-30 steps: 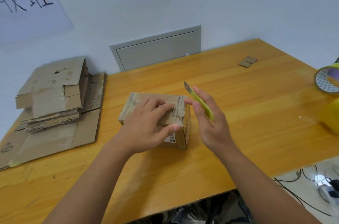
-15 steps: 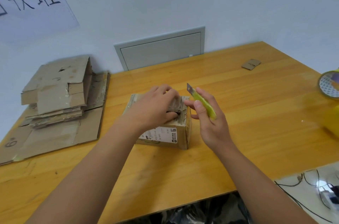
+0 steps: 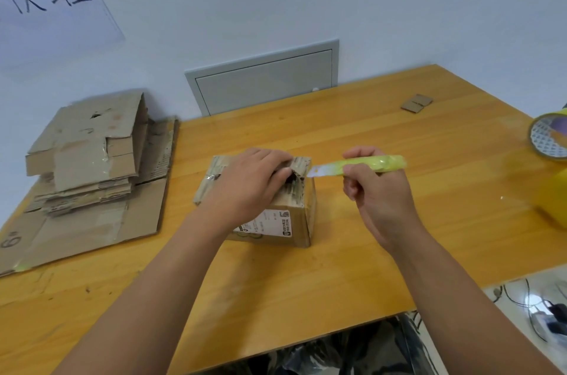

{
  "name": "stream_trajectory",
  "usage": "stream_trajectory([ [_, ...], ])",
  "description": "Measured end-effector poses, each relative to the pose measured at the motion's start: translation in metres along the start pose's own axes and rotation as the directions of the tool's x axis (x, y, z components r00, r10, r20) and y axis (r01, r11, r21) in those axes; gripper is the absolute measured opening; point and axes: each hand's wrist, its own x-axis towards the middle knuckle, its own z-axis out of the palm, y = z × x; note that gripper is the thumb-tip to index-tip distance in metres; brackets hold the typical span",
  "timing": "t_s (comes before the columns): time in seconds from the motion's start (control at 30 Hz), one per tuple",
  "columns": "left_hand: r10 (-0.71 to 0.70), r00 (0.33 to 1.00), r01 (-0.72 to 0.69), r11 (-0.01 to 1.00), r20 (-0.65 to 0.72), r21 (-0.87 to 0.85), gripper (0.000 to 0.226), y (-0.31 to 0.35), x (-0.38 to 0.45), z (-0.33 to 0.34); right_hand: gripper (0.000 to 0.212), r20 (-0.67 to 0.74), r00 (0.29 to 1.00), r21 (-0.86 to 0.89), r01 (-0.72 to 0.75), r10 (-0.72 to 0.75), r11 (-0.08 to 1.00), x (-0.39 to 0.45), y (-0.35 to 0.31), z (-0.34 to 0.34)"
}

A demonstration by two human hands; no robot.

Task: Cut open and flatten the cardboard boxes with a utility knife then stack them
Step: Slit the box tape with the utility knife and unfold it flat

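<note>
A small cardboard box [image 3: 296,221] with a white label on its front stands in the middle of the wooden table [image 3: 306,282]. My left hand [image 3: 248,187] lies over the box top, its fingers curled round a raised top flap at the right end. My right hand [image 3: 377,196] grips a yellow-green utility knife [image 3: 368,166] held level, its blade tip pointing left and close to the box's upper right corner. A stack of flattened cardboard [image 3: 89,156] lies at the table's left.
Yellow tape rolls [image 3: 552,141] sit at the right edge. A small cardboard scrap [image 3: 416,103] lies at the far right of the table. A grey wall panel [image 3: 264,80] is behind the table. Cables [image 3: 534,307] lie on a white surface at lower right.
My left hand has curled over the box top and lifted a flap. The knife has swung from pointing up and away to lying level, blade toward the box.
</note>
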Motion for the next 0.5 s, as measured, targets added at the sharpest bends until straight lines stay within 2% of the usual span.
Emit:
stream_trajectory([
  [0.17, -0.011, 1.0, 0.011, 1.0, -0.021, -0.029, 0.037, -0.003, -0.001, 0.003, 0.019, -0.019, 0.995, -0.003, -0.102, 0.102, 0.995, 0.003, 0.003, 0.006],
  [0.4, -0.015, 0.999, 0.014, 0.999, -0.036, -0.045, 0.037, -0.001, 0.0, 0.004, 0.022, -0.052, 0.982, -0.089, -0.186, 0.182, 0.978, 0.017, 0.005, 0.018],
  [0.5, -0.02, 0.999, 0.018, 0.999, -0.042, -0.049, 0.036, 0.0, -0.001, 0.003, 0.023, -0.004, 0.98, -0.147, -0.199, 0.2, 0.969, 0.024, 0.006, 0.021],
])
